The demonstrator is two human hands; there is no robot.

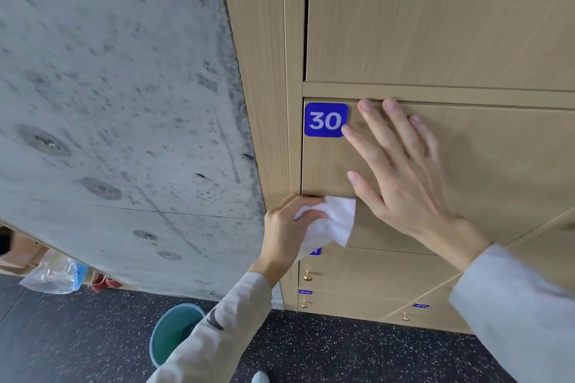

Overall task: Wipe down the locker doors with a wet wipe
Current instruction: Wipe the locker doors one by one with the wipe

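Observation:
A light wooden locker door (485, 165) carries a blue label reading 30 (325, 120) in its upper left corner. My right hand (401, 168) lies flat on this door with fingers spread, the fingertips near the door's top edge and the label. My left hand (287, 230) grips a crumpled white wet wipe (333, 222) at the door's lower left edge, by the cabinet frame. More numbered doors with small brass knobs (307, 275) sit below, and another plain door (435, 15) is above.
A rough grey concrete wall (118, 118) runs along the left of the lockers. On the dark speckled floor (326, 348) stand a teal bucket (174, 333), a clear plastic bag (54, 274) and cardboard boxes (18, 253) at the far left.

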